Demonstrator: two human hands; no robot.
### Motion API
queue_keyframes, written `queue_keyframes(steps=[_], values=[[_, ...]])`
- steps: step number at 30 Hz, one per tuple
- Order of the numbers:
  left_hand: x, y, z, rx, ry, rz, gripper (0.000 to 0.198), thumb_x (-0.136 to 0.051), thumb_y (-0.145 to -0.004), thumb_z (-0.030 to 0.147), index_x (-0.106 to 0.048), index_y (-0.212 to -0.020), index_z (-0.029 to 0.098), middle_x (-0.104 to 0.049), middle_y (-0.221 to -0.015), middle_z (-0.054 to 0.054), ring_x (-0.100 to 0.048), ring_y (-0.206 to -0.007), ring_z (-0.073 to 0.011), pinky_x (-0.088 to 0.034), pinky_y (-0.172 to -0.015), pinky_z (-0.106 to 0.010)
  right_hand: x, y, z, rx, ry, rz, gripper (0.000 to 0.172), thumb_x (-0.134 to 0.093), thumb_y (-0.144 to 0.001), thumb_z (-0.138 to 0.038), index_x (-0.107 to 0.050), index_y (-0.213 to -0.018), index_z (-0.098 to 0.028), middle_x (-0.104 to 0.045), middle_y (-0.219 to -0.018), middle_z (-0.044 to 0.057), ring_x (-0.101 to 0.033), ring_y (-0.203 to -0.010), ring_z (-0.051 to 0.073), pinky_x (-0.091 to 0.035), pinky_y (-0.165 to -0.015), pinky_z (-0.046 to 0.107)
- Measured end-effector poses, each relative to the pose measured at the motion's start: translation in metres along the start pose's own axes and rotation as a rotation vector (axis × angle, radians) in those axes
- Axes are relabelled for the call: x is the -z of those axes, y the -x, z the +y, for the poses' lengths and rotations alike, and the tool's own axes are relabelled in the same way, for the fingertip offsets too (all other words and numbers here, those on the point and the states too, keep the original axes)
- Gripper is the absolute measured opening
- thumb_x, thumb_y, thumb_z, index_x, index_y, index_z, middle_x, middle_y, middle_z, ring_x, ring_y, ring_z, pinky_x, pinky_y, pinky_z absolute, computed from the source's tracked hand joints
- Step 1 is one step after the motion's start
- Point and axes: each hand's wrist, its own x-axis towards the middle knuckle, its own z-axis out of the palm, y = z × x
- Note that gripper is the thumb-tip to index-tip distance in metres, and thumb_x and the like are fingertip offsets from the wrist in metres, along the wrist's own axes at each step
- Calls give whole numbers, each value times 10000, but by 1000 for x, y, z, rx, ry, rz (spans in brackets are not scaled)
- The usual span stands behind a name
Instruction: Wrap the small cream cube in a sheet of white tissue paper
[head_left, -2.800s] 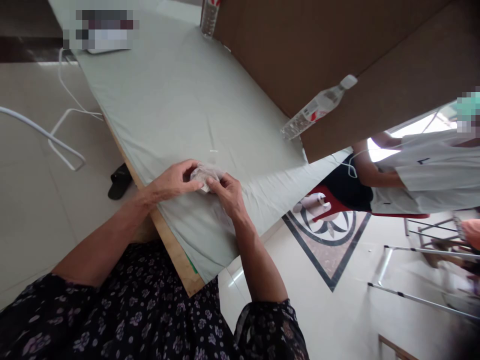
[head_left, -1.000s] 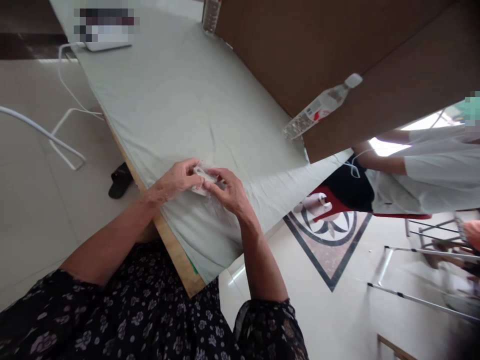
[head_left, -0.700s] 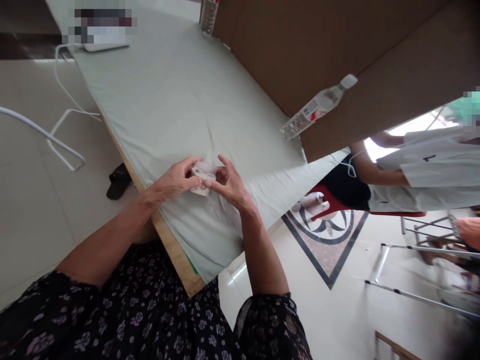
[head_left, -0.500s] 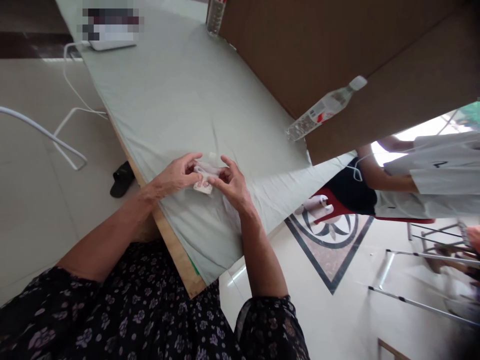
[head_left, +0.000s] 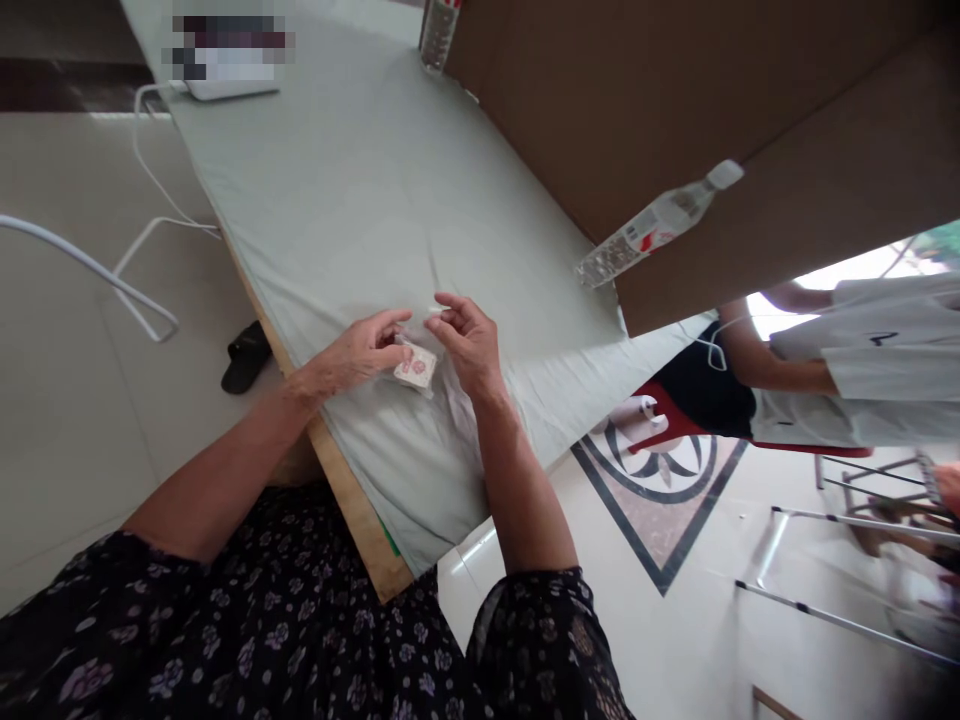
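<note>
A small whitish box with a reddish pattern (head_left: 415, 367), in clear plastic, is over the cloth-covered table (head_left: 337, 170) near its front corner. My left hand (head_left: 361, 350) is closed on the box's left side, its thumb on the patterned face. Just right of the box and above it, my right hand (head_left: 466, 340) is pinched, thumb against fingers, with a small whitish bit at the fingertips that is too small to name. Crumpled clear plastic (head_left: 459, 405) lies beneath my right wrist.
A clear bottle (head_left: 652, 225) leans by a large brown cardboard panel (head_left: 600, 110) at the right. Another bottle (head_left: 439, 38) stands at the back. A white device (head_left: 232, 88) with a cable is at the far left. A person in a white shirt (head_left: 885, 350) sits at the right.
My right hand has come off the box and moved slightly up, its fingers now pinched together. More of the box's patterned face shows beside my left hand.
</note>
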Motion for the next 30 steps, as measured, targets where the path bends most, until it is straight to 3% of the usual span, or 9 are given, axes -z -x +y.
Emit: queue_keyframes(steps=[8,12,15,18,22,24,26,28,30], values=[[-5,-2,-8,-117,-101,76,704,-654,-860,461,-570,-1449,84,-740,-1140,-114,-689,-998,-225,-549,-893,-360,-6,37,-22,217,427,88,135,-614,-922,-311,-723,-993,-275,-794,-934,12,-712,-932,205,-530,-958,413],[-9,1,-7,-160,-184,99,621,-626,-891,457,-612,-1399,99,-760,-1104,-103,-693,-988,-222,-550,-933,-363,-6,58,-27,365,719,1,186,-563,-988,-275,-740,-930,-278,-815,-1047,46,-706,-1090,250,-458,-1056,475],[-12,2,-7,-174,-249,115,588,-593,-913,445,-625,-1393,107,-763,-1095,-97,-692,-1024,-235,-547,-977,-374,-5,74,-28,455,865,-93,208,-570,-995,-264,-770,-1046,-294,-812,-1192,50,-664,-1259,279,-412,-1101,494],[-14,2,-8,-186,-335,180,569,-554,-925,452,-648,-1378,121,-758,-1168,-109,-681,-1101,-256,-533,-1046,-399,1,87,-25,491,847,-100,247,-563,-996,-263,-761,-1138,-298,-797,-1271,49,-651,-1307,288,-412,-1114,510],[-10,6,-8,-162,-333,216,629,-564,-918,490,-627,-1413,106,-718,-1319,-169,-669,-1178,-286,-521,-1091,-445,17,89,-23,469,663,56,225,-590,-999,-323,-734,-1168,-284,-794,-1246,77,-677,-1263,276,-439,-1139,527],[-3,11,-8,-151,-234,181,699,-604,-903,531,-580,-1463,113,-692,-1373,-190,-671,-1207,-302,-528,-1087,-468,26,82,-22,396,603,54,333,-654,-970,-401,-688,-1286,-298,-730,-1383,92,-628,-1350,284,-444,-1165,542],[5,16,-7,-154,-178,157,782,-679,-851,550,-537,-1504,145,-666,-1418,-192,-656,-1258,-324,-513,-1115,-501,33,72,-18,305,567,-29,571,-730,-914,-504,-596,-1437,-317,-599,-1561,106,-529,-1472,306,-455,-1172,558],[11,20,-7,-166,-222,132,879,-746,-787,523,-485,-1549,171,-627,-1476,-195,-622,-1319,-348,-481,-1153,-541,36,62,-10,237,541,-134,825,-795,-840,-596,-485,-1551,-315,-471,-1670,128,-446,-1543,332,-466,-1170,567],[14,21,-7,-184,-321,92,958,-771,-754,471,-424,-1594,171,-577,-1533,-208,-583,-1370,-364,-464,-1169,-555,33,53,1,215,513,-203,988,-841,-776,-635,-422,-1601,-288,-441,-1683,164,-435,-1551,354,-455,-1182,569]])
